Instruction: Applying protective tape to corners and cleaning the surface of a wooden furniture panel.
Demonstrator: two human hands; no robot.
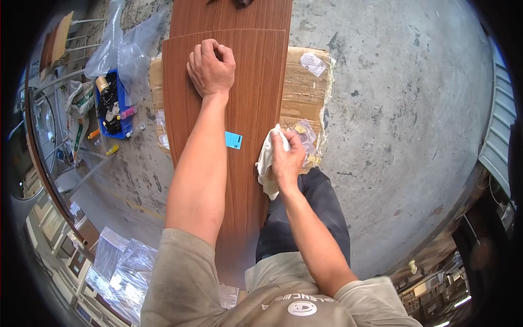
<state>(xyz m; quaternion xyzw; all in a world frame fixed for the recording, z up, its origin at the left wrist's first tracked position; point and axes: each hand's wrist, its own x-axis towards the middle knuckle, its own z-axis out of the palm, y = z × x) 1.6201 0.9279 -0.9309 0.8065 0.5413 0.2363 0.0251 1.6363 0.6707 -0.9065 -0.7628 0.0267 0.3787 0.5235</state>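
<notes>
The person's own body hides the near end of the brown wood-grain panel (239, 82): it runs under the left forearm and vanishes behind the shirt and a dark trouser leg. Its far end has a gently curved edge that overlaps a second, similar panel (231, 15), which is cut off by the top of the picture. Flattened cardboard (302, 87) lies beneath, mostly covered, showing only past the panel's two long sides.

The left hand (211, 68) rests as a loose fist, knuckles down, on the panel near the far edge, grasping nothing visible. The right hand (287, 159) is clenched around a crumpled white cloth (266, 163), pressed at the panel's right edge. A small blue label (233, 140) sits on the panel between the arms.

To the right the concrete floor (403, 109) lies bare. To the left, a blue tray of tools (113, 106) and clear plastic bags (122, 46) crowd the floor, their contents hard to make out.
</notes>
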